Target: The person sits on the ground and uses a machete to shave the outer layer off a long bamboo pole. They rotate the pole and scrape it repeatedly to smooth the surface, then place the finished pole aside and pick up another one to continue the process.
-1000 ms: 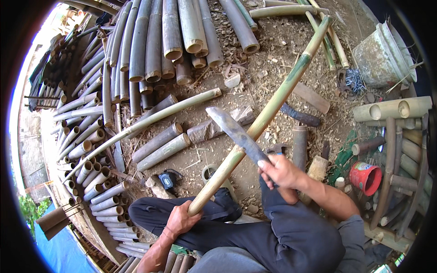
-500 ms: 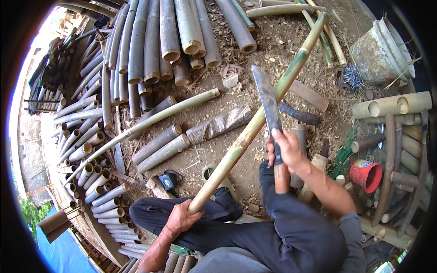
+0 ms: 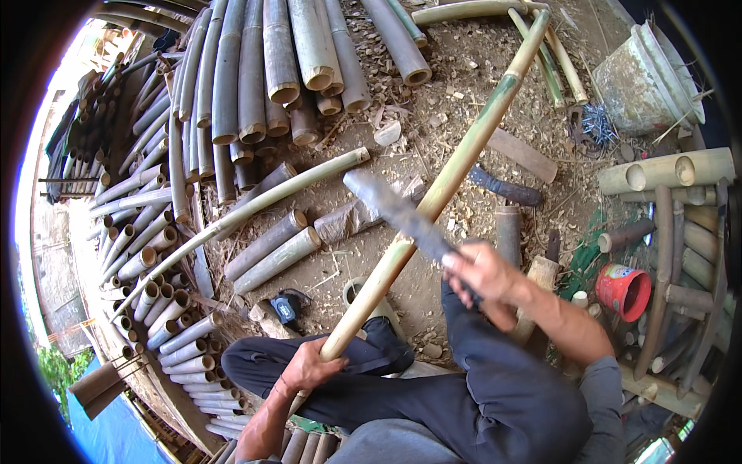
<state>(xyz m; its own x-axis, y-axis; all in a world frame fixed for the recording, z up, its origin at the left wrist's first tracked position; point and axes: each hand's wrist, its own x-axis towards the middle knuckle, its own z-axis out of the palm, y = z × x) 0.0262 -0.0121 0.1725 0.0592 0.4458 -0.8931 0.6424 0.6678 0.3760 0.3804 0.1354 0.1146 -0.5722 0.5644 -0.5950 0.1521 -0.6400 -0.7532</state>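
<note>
A long bamboo pole (image 3: 464, 158) slants from my lap up to the far right, green in its upper part and scraped pale lower down. Round its near end my left hand (image 3: 308, 365) is closed. My right hand (image 3: 488, 274) grips the handle of a machete (image 3: 386, 203). The broad blade, smeared by motion, lies across the middle of the pole and points to the upper left. Whether its edge touches the bamboo I cannot tell. Part of a wooden handle end shows below my right fist.
Stacked bamboo tubes (image 3: 282, 58) fill the far and left sides. Cut pieces (image 3: 278, 259) and a dark sheath-like object (image 3: 506, 188) lie on the chip-strewn ground. To the right are a dirty white bucket (image 3: 638, 89), a red tub (image 3: 610, 288) and a bamboo rack (image 3: 665, 174).
The machete has swung from nearly upright to slanting left across the pole. My right hand has turned and dropped slightly; my left hand stays on the pole.
</note>
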